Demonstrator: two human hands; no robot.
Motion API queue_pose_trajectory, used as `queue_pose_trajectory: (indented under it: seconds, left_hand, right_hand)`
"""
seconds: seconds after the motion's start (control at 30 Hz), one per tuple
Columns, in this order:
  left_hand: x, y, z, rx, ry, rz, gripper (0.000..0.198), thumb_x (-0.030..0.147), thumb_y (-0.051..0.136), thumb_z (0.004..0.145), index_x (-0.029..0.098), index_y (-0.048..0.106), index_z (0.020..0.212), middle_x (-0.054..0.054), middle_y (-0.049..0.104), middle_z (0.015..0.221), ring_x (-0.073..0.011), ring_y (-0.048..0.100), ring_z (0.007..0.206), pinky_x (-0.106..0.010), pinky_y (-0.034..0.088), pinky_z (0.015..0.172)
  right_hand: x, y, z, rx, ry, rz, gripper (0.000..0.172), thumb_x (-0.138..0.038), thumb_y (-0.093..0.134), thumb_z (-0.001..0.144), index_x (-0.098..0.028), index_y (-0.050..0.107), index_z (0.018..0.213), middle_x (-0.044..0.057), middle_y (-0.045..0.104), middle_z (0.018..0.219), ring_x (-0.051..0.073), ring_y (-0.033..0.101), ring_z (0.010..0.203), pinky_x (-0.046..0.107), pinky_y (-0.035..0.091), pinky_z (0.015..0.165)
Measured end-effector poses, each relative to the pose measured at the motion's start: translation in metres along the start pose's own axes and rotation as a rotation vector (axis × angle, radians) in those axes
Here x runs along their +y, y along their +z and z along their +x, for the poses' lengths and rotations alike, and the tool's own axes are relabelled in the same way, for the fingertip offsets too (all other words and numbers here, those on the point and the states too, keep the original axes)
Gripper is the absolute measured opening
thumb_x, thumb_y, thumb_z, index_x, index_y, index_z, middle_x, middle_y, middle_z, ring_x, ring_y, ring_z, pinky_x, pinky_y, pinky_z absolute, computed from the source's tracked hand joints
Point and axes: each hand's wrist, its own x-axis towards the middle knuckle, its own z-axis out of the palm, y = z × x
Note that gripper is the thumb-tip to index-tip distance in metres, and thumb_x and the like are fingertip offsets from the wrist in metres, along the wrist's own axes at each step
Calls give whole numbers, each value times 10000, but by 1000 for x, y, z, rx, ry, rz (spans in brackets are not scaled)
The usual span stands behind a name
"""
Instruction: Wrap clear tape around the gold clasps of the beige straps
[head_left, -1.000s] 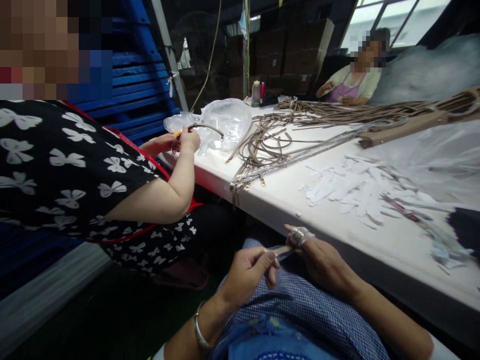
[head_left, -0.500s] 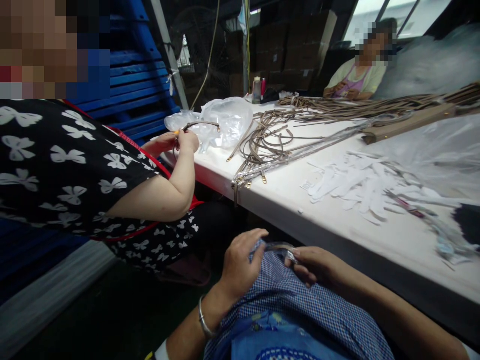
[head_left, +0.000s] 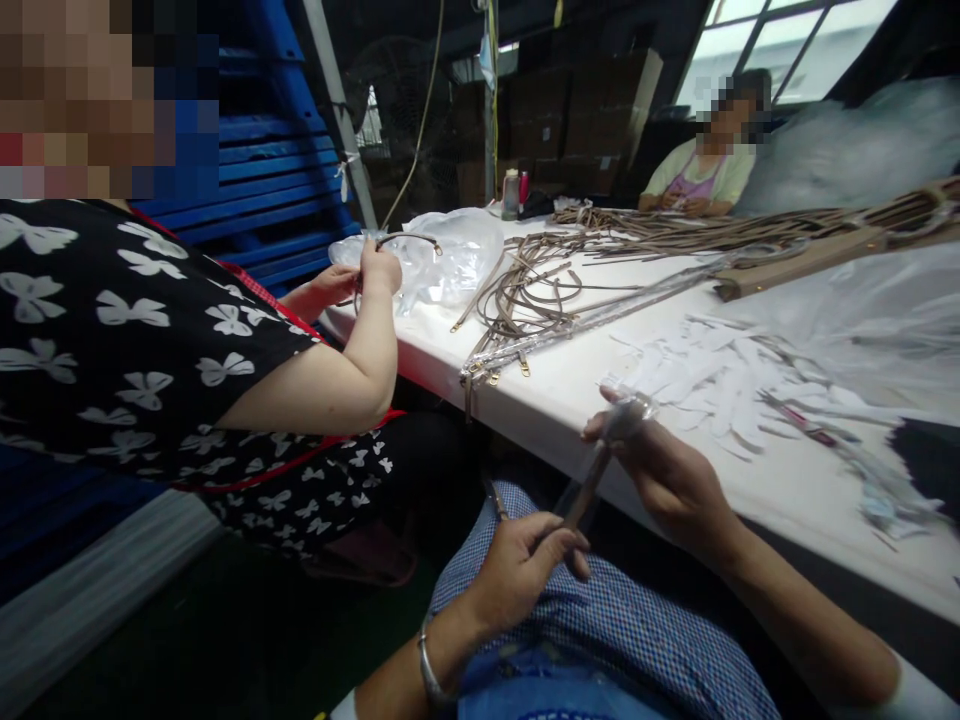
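Observation:
Above the checked apron on my lap, a brown strap with clear plastic wrap about it slants between my two hands. My left hand is closed round its lower part, and a short end with metal on it pokes out past the knuckles. At the upper end, my right hand grips the strap where crumpled clear plastic wrap covers it; blur hides the detail there. Both hands are in front of the white table's near edge, the right one overlapping it.
White paper strips and scissors lie on the white table. Brown straps are heaped farther back. At left a co-worker holds another strap beside plastic bags. Another person sits across the table.
My right hand has risen with its end of the strap towards the table edge. My left hand has moved right and closed round the strap, which now slants upward.

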Motion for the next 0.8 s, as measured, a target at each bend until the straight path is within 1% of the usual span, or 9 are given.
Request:
queue_pose_trajectory:
  seconds: [0.13, 0.2, 0.27, 0.37, 0.5, 0.53, 0.6, 0.7, 0.8]
  left_hand:
    - [19, -6, -8, 31, -66, -120, 361, 439, 546, 919, 114, 673, 827, -33, 668, 618, -140, 613, 640, -267, 470, 747]
    - [25, -12, -6, 69, -96, -145, 376, 449, 555, 911, 117, 655, 767, -16, 635, 560, -125, 583, 582, -258, 468, 717]
    - [27, -21, -1, 104, -143, -135, 403, 460, 536, 916, 123, 640, 722, -3, 605, 519, -116, 559, 533, -256, 472, 692]
    - [23, -37, 7, 171, -124, 82, 406, 452, 510, 928, 137, 663, 721, -22, 642, 582, -143, 604, 597, -274, 492, 724]
    - [12, -49, 10, 433, 103, 572, 213, 313, 581, 898, 205, 697, 1039, -65, 712, 1057, -224, 633, 1020, -344, 467, 946]
    - [8, -48, 9, 428, 147, 625, 241, 278, 579, 897, 221, 676, 1110, -61, 693, 1132, -224, 615, 1080, -354, 450, 987]
    - [0, -40, 5, 293, 213, 637, 299, 240, 576, 895, 230, 641, 1186, -57, 671, 1200, -214, 598, 1134, -353, 430, 1030]
    - [-12, -23, 3, 126, 256, 561, 366, 276, 586, 897, 216, 597, 1258, -70, 651, 1248, -219, 596, 1150, -346, 432, 1028]
    - [-23, -13, 8, 104, 184, 478, 318, 353, 475, 960, 184, 659, 1156, -83, 713, 1086, -214, 658, 987, -318, 491, 901]
  right_hand:
    - [32, 19, -23, -233, -195, -238, 409, -263, 392, 986, -186, 415, 1387, 144, 642, 1157, 253, 634, 1047, 383, 532, 886]
    - [35, 31, -36, -346, -223, -266, 376, -317, 421, 976, -158, 475, 1312, 159, 652, 1102, 266, 645, 981, 385, 546, 831]
    - [30, 38, -44, -400, -186, -277, 286, -354, 423, 971, -159, 571, 1119, 133, 659, 954, 255, 639, 859, 377, 539, 757]
    - [17, 39, -46, -431, 53, -158, 295, -376, 380, 986, -187, 591, 900, 63, 618, 799, 205, 582, 728, 340, 481, 698]
    - [7, 30, -39, -529, 605, 417, 404, -490, 415, 961, -152, 623, 883, 2, 533, 679, 144, 504, 610, 275, 405, 598]
    - [5, 27, -37, -546, 696, 557, 416, -502, 443, 945, -135, 636, 915, -4, 518, 672, 134, 487, 593, 266, 391, 584]
    - [-3, 22, -33, -559, 762, 753, 404, -489, 502, 918, -115, 648, 967, -4, 512, 677, 126, 468, 590, 261, 383, 588]
    - [-21, 16, -25, -574, 702, 898, 346, -443, 541, 904, -119, 658, 895, 5, 506, 664, 134, 455, 611, 275, 408, 631]
    - [-38, 8, -17, -579, 659, 961, 325, -431, 525, 915, -132, 653, 920, 10, 494, 684, 132, 443, 608, 286, 442, 653]
